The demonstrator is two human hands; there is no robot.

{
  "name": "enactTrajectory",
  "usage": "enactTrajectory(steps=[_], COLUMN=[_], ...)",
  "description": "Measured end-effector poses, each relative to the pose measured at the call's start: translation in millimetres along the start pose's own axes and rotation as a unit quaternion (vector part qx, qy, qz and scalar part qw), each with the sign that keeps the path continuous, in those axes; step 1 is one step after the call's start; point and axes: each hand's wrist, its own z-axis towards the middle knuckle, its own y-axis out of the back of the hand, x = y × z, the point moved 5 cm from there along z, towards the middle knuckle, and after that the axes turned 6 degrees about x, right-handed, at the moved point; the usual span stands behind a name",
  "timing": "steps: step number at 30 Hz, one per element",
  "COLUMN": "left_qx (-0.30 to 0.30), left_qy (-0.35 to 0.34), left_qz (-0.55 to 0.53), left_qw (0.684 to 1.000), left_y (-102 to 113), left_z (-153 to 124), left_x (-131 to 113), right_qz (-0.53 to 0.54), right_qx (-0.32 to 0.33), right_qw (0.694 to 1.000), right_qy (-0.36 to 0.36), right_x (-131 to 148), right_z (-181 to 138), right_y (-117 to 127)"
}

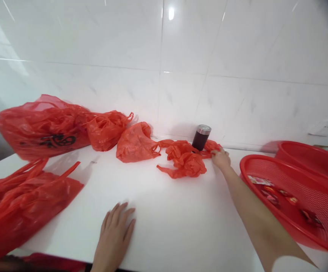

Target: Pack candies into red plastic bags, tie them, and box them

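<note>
My left hand lies flat on the white table near its front edge, fingers spread, holding nothing. Stretched out to the back, my right hand has its fingers closed on a crumpled red plastic bag by the wall. Just left of that hand stands a dark cup with a silver lid, partly in front of the bag. Another crumpled red bag lies in front of the cup.
Along the wall on the left sit a large red bag with black lettering and two smaller filled bags. A red bag rests front left. Red mesh baskets stand at right, the nearer holding several small wrapped packets.
</note>
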Motion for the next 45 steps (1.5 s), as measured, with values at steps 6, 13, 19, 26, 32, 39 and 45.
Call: enactTrajectory(steps=[6, 13, 19, 26, 32, 39, 45], left_qx=[-0.006, 0.013, 0.007, -0.018, -0.023, 0.106, 0.093], left_qy=[0.001, 0.005, -0.004, -0.012, 0.025, 0.11, 0.255], left_qz=[-0.019, -0.027, -0.055, -0.087, -0.202, -0.58, -0.645], left_qw=[1.0, 1.0, 0.998, 0.996, 0.979, 0.8, 0.714], left_y=[1.5, 1.3, 5.7, 7.7, 16.3, 33.0, 35.5], left_z=[3.8, 2.7, 1.5, 2.0, 8.2, 33.9, 46.4], left_x=[2.9, 0.6, -1.7, 0.7, -7.9, -83.3, -55.3], right_qz=[-0.056, -0.104, -0.057, 0.091, 0.248, 0.56, 0.67], right_qx=[0.111, 0.108, 0.005, -0.032, -0.212, 0.242, 0.161], right_qw=[0.992, 0.988, 0.998, 0.995, 0.944, 0.764, 0.724], right_qy=[-0.008, -0.034, 0.021, -0.037, 0.04, 0.209, 0.03], right_x=[-28.2, -25.0, -7.8, -24.8, 17.1, 111.1, 70.5], right_z=[2.6, -12.1, -44.7, -43.9, -113.8, -273.8, -278.7], right_y=[-35.2, -37.9, -30.7, -6.8, 52.5, 24.5, -0.9])
